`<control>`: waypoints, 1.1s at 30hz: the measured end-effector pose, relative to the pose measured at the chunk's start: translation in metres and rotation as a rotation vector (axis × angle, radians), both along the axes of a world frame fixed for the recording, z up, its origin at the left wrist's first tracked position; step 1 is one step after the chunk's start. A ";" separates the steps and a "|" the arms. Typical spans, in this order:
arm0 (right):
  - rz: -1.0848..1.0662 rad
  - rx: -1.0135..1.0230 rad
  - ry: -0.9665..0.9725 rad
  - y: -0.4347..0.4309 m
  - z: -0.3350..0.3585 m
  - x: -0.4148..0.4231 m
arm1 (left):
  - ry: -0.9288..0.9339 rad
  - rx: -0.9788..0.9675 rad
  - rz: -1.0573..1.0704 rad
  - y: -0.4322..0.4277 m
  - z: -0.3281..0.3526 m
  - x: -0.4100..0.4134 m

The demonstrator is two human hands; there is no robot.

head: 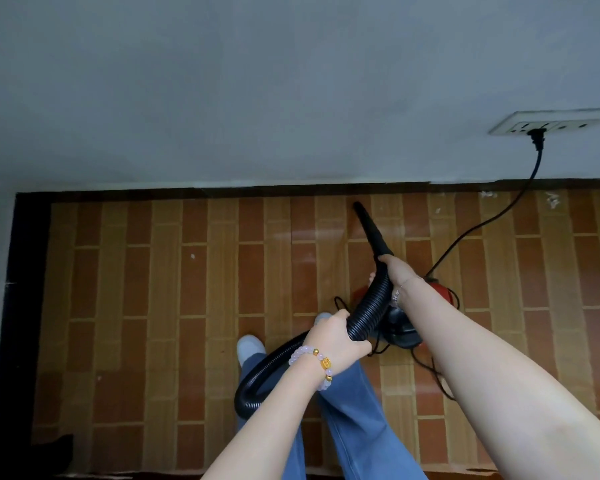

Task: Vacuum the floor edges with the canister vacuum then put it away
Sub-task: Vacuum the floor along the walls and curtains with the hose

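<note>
The canister vacuum (409,323), on the floor (187,306) just under the right hand (397,273), needs its crevice nozzle (371,228) tip kept low along the dark wall edge (291,188) ahead, seemingly just short of it, while the left hand (336,341) grips the hose (368,310) behind, feeding slack.

Left of the nozzle (373,230), the floor (153,289) along the wall (222,98) lies open to the dark corner. To the right, the cord (492,216) slants across, with the canister (404,327) close behind.
</note>
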State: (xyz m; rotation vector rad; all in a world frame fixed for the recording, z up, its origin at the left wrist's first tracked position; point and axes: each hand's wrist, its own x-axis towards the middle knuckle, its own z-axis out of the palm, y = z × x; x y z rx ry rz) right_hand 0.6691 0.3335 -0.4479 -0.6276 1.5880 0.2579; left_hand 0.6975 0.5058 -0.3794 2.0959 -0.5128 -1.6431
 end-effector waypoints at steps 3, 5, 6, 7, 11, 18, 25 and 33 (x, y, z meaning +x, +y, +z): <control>-0.046 -0.016 -0.015 -0.013 -0.001 -0.014 | -0.031 -0.018 -0.049 -0.014 -0.002 -0.006; -0.071 -0.009 -0.016 -0.021 -0.001 -0.025 | -0.046 -0.033 -0.100 -0.023 -0.004 -0.008; -0.080 -0.009 -0.011 -0.023 -0.002 -0.030 | -0.050 -0.039 -0.128 -0.028 -0.005 -0.009; -0.090 -0.010 -0.004 -0.026 -0.004 -0.034 | -0.055 -0.044 -0.153 -0.032 -0.006 -0.010; -0.125 -0.005 -0.022 -0.032 -0.007 -0.043 | -0.050 -0.052 -0.210 -0.040 -0.011 -0.011; -0.183 0.027 -0.075 -0.020 0.002 -0.052 | 0.069 -0.095 -0.271 -0.033 0.000 -0.004; -0.334 0.030 -0.175 0.012 0.051 -0.069 | 0.146 -0.133 -0.321 -0.005 0.043 -0.012; -0.475 -0.073 -0.266 0.044 0.131 -0.099 | 0.153 -0.152 -0.415 0.023 0.105 -0.032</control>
